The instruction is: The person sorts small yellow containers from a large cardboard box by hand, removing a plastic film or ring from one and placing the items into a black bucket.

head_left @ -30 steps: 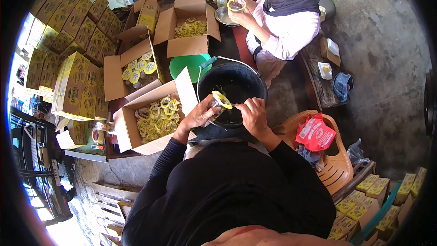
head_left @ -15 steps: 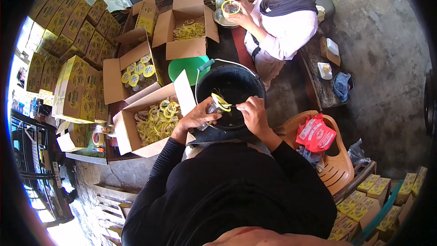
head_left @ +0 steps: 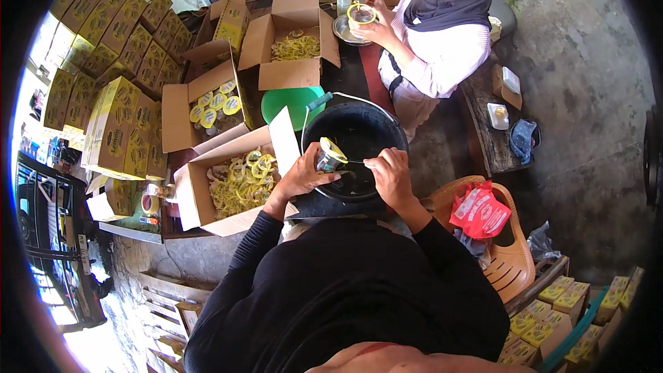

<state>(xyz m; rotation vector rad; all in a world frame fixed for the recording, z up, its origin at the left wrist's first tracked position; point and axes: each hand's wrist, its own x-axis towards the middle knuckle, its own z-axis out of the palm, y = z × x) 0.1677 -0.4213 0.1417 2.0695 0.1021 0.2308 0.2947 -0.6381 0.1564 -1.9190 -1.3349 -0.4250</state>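
Note:
Over the black bucket (head_left: pixel 354 121), my left hand (head_left: pixel 298 178) is closed around a small clear plastic cup (head_left: pixel 327 163) with a yellow-printed film lid. My right hand (head_left: pixel 392 177) pinches a thin, dark, rod-like tool (head_left: pixel 355 161); its exact kind is too small to tell. The tool points left, its tip close to the cup's rim. Whether it touches the cup I cannot tell. Beside my left hand stands an open carton (head_left: pixel 188 197) holding a heap of yellow-and-clear lid scraps (head_left: pixel 243 181).
Behind the bucket is a green basin (head_left: pixel 276 105). Other cartons hold lidded cups (head_left: pixel 214 106) and yellow scraps (head_left: pixel 295 48). Across the table a co-worker (head_left: pixel 442 48) handles a yellow-rimmed cup (head_left: pixel 362 15). An orange chair (head_left: pixel 512 278) with a red bag (head_left: pixel 481 213) stands at my right.
The cup in my left hand has turned, its lid now facing more upward and right. The tool stays near the rim. The whole view has shifted slightly.

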